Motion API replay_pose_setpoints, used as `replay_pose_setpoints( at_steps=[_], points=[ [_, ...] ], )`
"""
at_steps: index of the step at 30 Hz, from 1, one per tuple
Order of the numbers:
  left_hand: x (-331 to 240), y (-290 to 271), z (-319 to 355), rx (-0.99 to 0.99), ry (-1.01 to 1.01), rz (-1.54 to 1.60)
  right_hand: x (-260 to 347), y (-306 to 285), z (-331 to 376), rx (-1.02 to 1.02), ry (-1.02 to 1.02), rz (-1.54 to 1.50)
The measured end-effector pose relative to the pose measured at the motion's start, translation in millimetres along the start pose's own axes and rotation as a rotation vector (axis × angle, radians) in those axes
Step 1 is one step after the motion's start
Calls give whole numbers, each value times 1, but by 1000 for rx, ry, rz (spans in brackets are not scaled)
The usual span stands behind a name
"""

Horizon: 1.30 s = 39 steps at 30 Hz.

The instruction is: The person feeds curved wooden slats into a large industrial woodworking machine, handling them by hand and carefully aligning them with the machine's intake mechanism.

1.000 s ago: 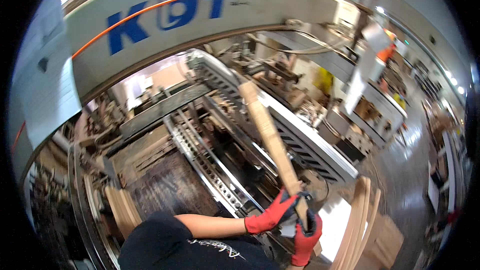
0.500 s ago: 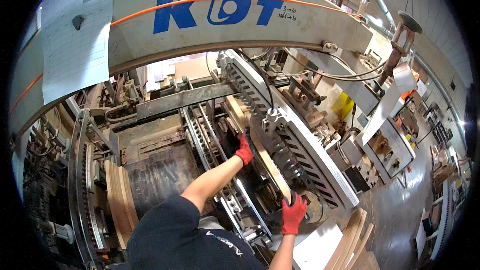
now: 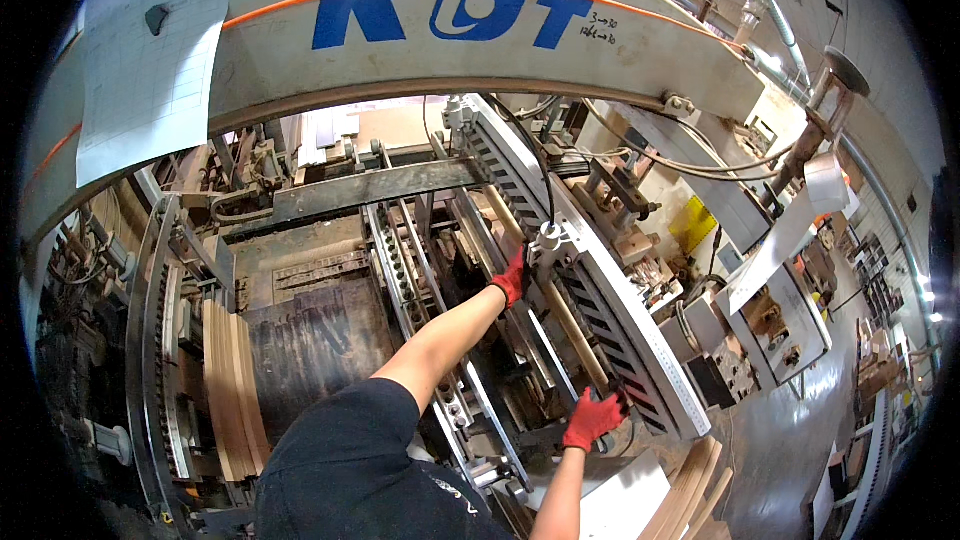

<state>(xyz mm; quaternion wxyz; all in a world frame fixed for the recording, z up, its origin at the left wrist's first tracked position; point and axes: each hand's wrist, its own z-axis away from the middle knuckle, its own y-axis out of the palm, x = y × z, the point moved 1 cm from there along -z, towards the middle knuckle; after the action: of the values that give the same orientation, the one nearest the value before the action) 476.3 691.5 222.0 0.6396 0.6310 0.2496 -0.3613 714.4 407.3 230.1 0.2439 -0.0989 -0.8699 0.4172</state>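
Observation:
A long, narrow wooden strip [image 3: 573,332] lies along a machine bed, right beside a long metal beam [image 3: 622,335] with black slanted stripes. My left hand [image 3: 512,280], in a red glove with dark fingertips, grips the strip around its middle; its fingertips are partly hidden by the strip and the beam's fitting. At the strip's near end is my right hand [image 3: 593,420], gloved the same way, its thumb and fingers closed about the end. Metal rails [image 3: 545,340] run alongside the strip on my side.
Stacked wooden boards [image 3: 232,390] stand at the left, and more boards [image 3: 685,490] lean at the lower right by a white panel [image 3: 628,500]. A large pale machine arm [image 3: 270,40] spans overhead with a paper sheet [image 3: 150,80] hanging from it. Chain rails [image 3: 400,270] cross the middle.
Both hands have shifted right with the wooden strip, bringing it up against the striped beam. The view has turned slightly.

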Motion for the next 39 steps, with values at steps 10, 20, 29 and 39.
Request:
replay_pose_setpoints(
  at_steps=[10, 20, 29, 39],
  points=[
    [-11, -4, -25, -47, -18, 25, 17, 3, 6, 104, 277, -477],
    [-29, 27, 18, -7, -66, -77, 18, -7, 2, -26, 398, -259],
    [32, 4, -4, -207, 5, -23, 6, 8, 6, 49, 334, -551],
    [73, -28, -29, -180, -67, -97, 61, -54, 58, 211, 171, -807]
  ],
)
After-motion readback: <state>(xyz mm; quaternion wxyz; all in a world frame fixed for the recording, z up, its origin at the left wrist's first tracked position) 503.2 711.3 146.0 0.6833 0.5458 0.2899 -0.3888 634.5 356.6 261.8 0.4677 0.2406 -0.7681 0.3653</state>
